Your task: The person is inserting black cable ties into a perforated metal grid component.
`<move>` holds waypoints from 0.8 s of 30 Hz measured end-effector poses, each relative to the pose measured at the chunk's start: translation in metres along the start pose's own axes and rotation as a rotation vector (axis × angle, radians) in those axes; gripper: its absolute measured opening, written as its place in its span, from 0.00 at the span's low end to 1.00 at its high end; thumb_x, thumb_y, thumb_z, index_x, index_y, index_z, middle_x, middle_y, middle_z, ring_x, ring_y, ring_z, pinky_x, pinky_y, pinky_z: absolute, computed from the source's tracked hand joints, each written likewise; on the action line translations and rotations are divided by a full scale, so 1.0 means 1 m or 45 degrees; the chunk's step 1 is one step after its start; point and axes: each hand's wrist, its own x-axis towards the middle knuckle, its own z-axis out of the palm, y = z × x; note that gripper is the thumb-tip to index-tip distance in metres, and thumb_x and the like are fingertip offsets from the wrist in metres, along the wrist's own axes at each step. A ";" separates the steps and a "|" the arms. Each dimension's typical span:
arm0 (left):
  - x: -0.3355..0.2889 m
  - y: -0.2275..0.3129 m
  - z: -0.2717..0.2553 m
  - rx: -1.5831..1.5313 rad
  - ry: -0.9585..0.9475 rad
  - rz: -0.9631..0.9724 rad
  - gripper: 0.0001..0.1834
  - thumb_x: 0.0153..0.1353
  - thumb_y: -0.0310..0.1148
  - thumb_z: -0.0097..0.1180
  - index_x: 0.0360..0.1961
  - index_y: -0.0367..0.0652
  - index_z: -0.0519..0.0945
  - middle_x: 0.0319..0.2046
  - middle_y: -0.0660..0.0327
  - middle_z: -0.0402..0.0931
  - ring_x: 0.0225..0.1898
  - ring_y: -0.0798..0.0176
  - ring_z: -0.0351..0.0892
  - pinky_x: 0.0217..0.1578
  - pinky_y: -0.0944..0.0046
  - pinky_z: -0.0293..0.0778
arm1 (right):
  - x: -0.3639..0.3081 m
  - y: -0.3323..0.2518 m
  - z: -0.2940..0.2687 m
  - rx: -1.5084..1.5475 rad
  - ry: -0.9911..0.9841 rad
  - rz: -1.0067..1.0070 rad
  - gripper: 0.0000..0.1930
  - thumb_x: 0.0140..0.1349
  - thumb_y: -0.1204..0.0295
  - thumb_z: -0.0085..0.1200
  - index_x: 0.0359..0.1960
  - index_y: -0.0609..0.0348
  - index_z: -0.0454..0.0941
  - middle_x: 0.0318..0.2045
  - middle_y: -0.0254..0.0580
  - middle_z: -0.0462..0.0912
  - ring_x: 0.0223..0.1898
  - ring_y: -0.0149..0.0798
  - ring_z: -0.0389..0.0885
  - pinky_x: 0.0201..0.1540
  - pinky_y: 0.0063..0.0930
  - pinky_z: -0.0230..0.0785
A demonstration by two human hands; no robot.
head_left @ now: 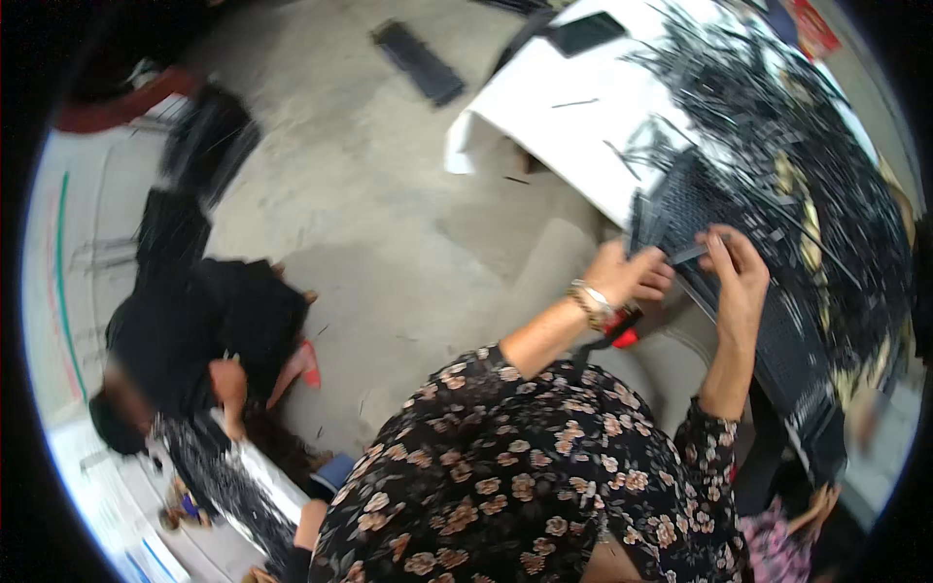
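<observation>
Just past the near edge of the white-covered table stands a black woven piece (685, 199) with a fine mesh pattern. My left hand (627, 275), with bracelets at the wrist, is closed at its near left edge, fingers curled around it. Opposite, my right hand (737, 270) pinches a flat grey-black strip (689, 255) between thumb and fingers. The strip runs toward my left hand, along the woven piece's near edge. My fingers partly hide where strip and weave meet.
A large tangle of black strips (768, 107) covers the right side of the white table (535, 107). A dark flat rectangle (586, 34) lies at its far end. Another black panel (418, 63) is on the floor. To the left, a person in black (185, 321) sits by more strips.
</observation>
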 end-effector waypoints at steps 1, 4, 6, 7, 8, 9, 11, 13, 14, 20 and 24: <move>0.001 0.002 0.000 0.049 -0.026 -0.038 0.21 0.63 0.39 0.51 0.42 0.25 0.72 0.37 0.46 0.78 0.34 0.58 0.81 0.34 0.63 0.81 | 0.003 -0.004 -0.004 0.035 0.067 -0.139 0.12 0.59 0.72 0.56 0.41 0.69 0.76 0.33 0.42 0.82 0.34 0.29 0.79 0.35 0.18 0.69; 0.003 0.000 0.010 0.014 -0.094 -0.041 0.19 0.64 0.37 0.50 0.45 0.28 0.71 0.36 0.48 0.78 0.32 0.59 0.81 0.33 0.64 0.81 | 0.020 -0.010 -0.015 0.077 0.140 -0.253 0.11 0.59 0.75 0.55 0.42 0.68 0.76 0.34 0.42 0.82 0.36 0.29 0.80 0.37 0.18 0.71; 0.005 -0.003 0.017 0.015 -0.100 -0.163 0.17 0.64 0.35 0.50 0.45 0.29 0.70 0.36 0.49 0.78 0.32 0.61 0.81 0.32 0.65 0.81 | 0.032 -0.008 -0.014 0.065 0.144 -0.415 0.10 0.59 0.77 0.55 0.41 0.67 0.77 0.34 0.41 0.82 0.35 0.28 0.80 0.36 0.18 0.71; 0.006 -0.004 0.020 0.030 -0.096 -0.194 0.17 0.64 0.35 0.50 0.46 0.30 0.70 0.36 0.49 0.78 0.32 0.62 0.80 0.32 0.65 0.81 | 0.039 -0.006 -0.012 0.001 0.156 -0.478 0.10 0.58 0.77 0.56 0.41 0.67 0.77 0.33 0.40 0.82 0.34 0.27 0.80 0.36 0.17 0.71; 0.008 -0.005 0.022 0.028 -0.128 -0.186 0.17 0.64 0.35 0.50 0.46 0.30 0.70 0.36 0.49 0.78 0.32 0.62 0.80 0.32 0.65 0.81 | 0.045 -0.004 -0.009 0.035 0.160 -0.532 0.09 0.58 0.77 0.56 0.40 0.67 0.77 0.32 0.40 0.82 0.33 0.26 0.79 0.35 0.17 0.71; 0.008 -0.004 0.022 0.022 -0.147 -0.175 0.17 0.64 0.35 0.50 0.46 0.31 0.70 0.35 0.50 0.78 0.31 0.63 0.80 0.31 0.66 0.81 | 0.049 -0.001 -0.005 0.047 0.173 -0.530 0.09 0.58 0.77 0.56 0.40 0.67 0.77 0.32 0.39 0.82 0.32 0.26 0.79 0.34 0.17 0.71; 0.008 -0.005 0.021 0.010 -0.162 -0.164 0.16 0.64 0.35 0.50 0.46 0.32 0.70 0.35 0.51 0.78 0.31 0.63 0.80 0.30 0.67 0.81 | 0.056 0.002 -0.001 -0.060 0.189 -0.627 0.09 0.57 0.75 0.57 0.39 0.64 0.78 0.31 0.39 0.82 0.31 0.26 0.79 0.32 0.18 0.71; 0.008 -0.006 0.019 0.016 -0.142 -0.205 0.15 0.64 0.34 0.50 0.45 0.32 0.70 0.33 0.53 0.78 0.29 0.64 0.79 0.30 0.68 0.81 | 0.059 0.004 0.000 -0.216 0.193 -0.697 0.08 0.56 0.76 0.58 0.38 0.63 0.79 0.30 0.40 0.83 0.30 0.28 0.80 0.31 0.20 0.71; 0.008 -0.007 0.019 0.066 -0.127 -0.196 0.15 0.64 0.35 0.50 0.44 0.33 0.70 0.32 0.55 0.77 0.29 0.64 0.79 0.29 0.68 0.81 | 0.061 0.005 0.001 -0.302 0.212 -0.751 0.09 0.55 0.75 0.58 0.38 0.63 0.80 0.30 0.41 0.83 0.29 0.30 0.81 0.31 0.21 0.72; 0.006 -0.003 0.017 0.115 -0.121 -0.140 0.15 0.64 0.39 0.51 0.43 0.37 0.72 0.32 0.56 0.77 0.28 0.66 0.79 0.26 0.69 0.80 | 0.060 0.006 -0.005 -0.252 0.168 -0.718 0.08 0.56 0.75 0.57 0.38 0.62 0.80 0.32 0.43 0.83 0.32 0.32 0.82 0.34 0.23 0.74; 0.003 -0.001 0.019 0.149 -0.174 -0.170 0.16 0.64 0.39 0.50 0.44 0.37 0.72 0.30 0.57 0.77 0.26 0.67 0.79 0.25 0.69 0.80 | 0.060 0.011 -0.004 -0.277 0.148 -0.739 0.08 0.55 0.75 0.58 0.36 0.60 0.81 0.33 0.39 0.83 0.34 0.33 0.81 0.37 0.25 0.73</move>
